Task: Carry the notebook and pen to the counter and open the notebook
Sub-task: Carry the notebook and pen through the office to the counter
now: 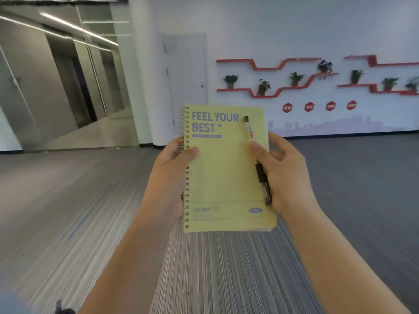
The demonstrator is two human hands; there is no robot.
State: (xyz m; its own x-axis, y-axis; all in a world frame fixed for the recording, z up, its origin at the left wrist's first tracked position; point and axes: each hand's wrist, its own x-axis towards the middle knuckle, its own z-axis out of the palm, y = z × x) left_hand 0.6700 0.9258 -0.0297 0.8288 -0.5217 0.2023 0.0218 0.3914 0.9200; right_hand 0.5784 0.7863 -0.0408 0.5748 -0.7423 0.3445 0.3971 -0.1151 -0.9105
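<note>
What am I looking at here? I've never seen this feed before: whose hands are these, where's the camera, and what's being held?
This is one wide-angle camera worn on a person's head, looking forward and down. There is no robot, only two bare hands. The left hand grips the spiral-bound edge of a closed yellow notebook printed "FEEL YOUR BEST". The right hand holds the opposite edge, its thumb pinning a pen against the cover. Below is striped carpet; no counter is in view. Ahead, red wall shelves carry potted plants.

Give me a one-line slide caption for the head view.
Both hands carry a closed yellow notebook, pen pinned on its cover, across a carpeted hall.
</note>
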